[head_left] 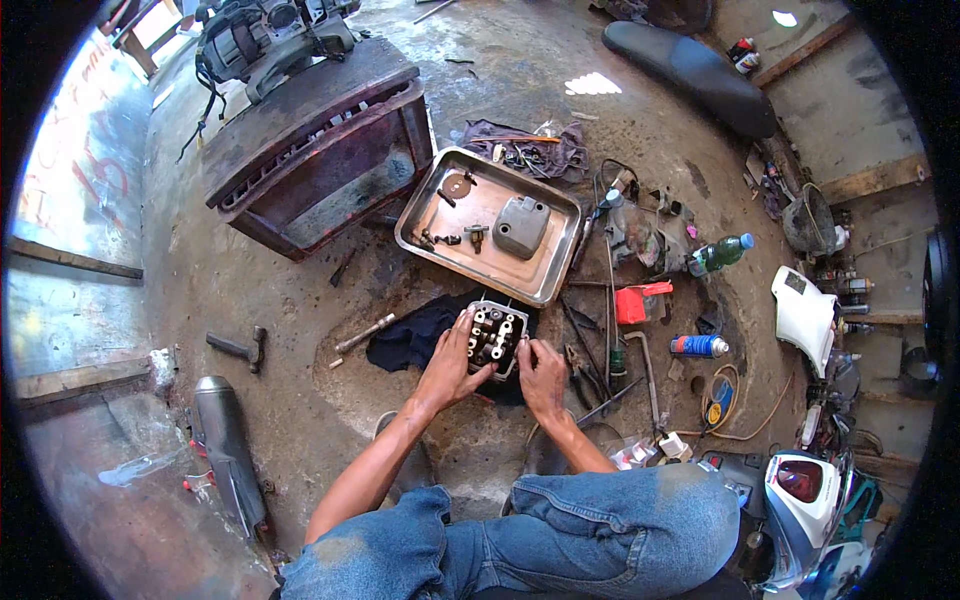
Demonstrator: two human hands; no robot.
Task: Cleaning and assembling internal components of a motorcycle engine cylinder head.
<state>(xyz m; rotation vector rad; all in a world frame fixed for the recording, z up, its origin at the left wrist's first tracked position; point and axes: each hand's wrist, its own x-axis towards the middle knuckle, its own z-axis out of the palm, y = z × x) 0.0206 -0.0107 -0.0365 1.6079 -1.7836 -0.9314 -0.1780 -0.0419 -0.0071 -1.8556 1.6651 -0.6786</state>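
Note:
Between my knees and the tray, an engine cylinder head rests over a dark cloth, its inner valve parts facing up. My left hand lies along its left side, fingers stretched out against the metal and thumb at the near edge. At the right side of the head is my right hand, its fingers curled together near the casting; whatever they pinch is too small to name. Just beyond stands a metal tray with a grey cover, a round sprocket and several small parts in it.
Hand tools, a red pouch, a spray can and a green bottle lie to the right. A hammer and an exhaust muffler are at left. Beyond the tray stand a wooden table and a motorcycle seat.

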